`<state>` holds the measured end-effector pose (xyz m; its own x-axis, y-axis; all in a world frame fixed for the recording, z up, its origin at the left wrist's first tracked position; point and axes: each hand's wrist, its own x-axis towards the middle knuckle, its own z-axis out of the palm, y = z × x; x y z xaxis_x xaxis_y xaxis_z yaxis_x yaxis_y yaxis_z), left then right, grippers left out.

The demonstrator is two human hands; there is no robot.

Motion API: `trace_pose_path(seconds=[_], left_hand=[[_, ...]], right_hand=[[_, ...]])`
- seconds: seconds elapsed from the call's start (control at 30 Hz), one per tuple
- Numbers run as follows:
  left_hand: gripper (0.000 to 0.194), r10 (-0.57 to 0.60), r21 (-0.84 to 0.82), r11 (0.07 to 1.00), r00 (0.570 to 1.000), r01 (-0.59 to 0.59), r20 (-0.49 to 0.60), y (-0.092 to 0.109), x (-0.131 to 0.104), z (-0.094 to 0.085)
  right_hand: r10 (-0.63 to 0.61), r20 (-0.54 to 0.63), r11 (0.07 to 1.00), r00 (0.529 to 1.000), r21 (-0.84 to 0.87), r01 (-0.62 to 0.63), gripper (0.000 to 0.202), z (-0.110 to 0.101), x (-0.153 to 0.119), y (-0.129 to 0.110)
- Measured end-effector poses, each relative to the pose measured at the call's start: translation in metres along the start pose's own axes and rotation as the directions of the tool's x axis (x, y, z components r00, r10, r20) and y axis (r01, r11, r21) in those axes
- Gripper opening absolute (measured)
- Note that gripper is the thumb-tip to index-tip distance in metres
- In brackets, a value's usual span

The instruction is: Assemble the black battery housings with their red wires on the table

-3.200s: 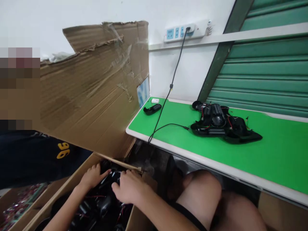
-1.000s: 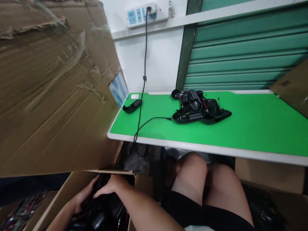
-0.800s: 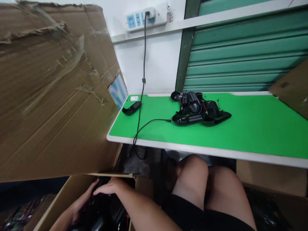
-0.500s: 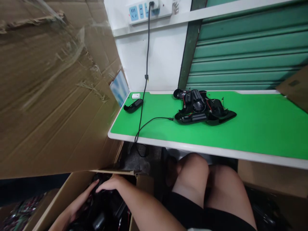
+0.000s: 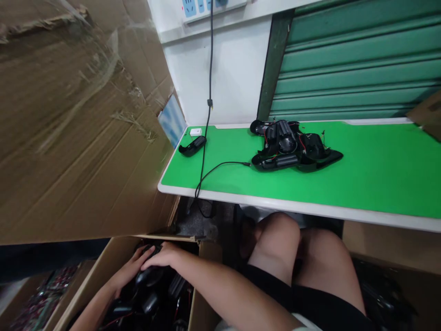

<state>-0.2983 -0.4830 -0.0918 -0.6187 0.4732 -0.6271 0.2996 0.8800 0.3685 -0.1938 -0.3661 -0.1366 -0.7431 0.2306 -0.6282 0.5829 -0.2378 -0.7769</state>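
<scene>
Both my hands are down inside a cardboard box [image 5: 203,294] at the lower left, among many black plastic housings [image 5: 149,303], some with red wires. My left hand [image 5: 132,269] and my right hand [image 5: 165,257] meet near the box's far end. Their fingers are closed around a black plastic housing [image 5: 154,249], which they partly hide. On the green table [image 5: 379,170], a heap of open black housings [image 5: 287,145] shows dark cylindrical cells and red wires. Another black housing [image 5: 193,146] lies alone at the table's left end.
A black cable [image 5: 211,69] hangs from a power strip [image 5: 210,9] across the table, its plug end beside the heap. A small white block [image 5: 195,132] lies at the back left. Tall cardboard [image 5: 86,138] walls the left side. Another box [image 5: 27,299] holds small wired parts.
My hands have come closer together, and the left has risen from deeper in the box toward the right. The view has tipped slightly downward.
</scene>
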Motion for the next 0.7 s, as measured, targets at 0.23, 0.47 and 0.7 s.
trace_pose_path(seconds=[0.23,0.47,0.7], left_hand=[[0.073,-0.086,-0.288,0.956,0.991,0.054,-0.1,0.005,-0.034,0.004],[0.071,0.017,-0.282,0.952,0.945,-0.115,-0.327,-0.013,-0.071,0.011],[0.07,0.084,-0.162,0.968,0.854,-0.192,-0.513,-0.017,-0.121,0.021]], right_hand=[[0.118,-0.035,0.971,0.992,0.213,-0.108,0.113,0.017,-0.038,-0.009],[-0.033,-0.062,0.957,0.998,0.286,0.049,0.102,0.03,-0.08,0.001],[-0.271,-0.034,0.9,0.962,0.345,0.266,0.101,0.033,-0.116,0.014]])
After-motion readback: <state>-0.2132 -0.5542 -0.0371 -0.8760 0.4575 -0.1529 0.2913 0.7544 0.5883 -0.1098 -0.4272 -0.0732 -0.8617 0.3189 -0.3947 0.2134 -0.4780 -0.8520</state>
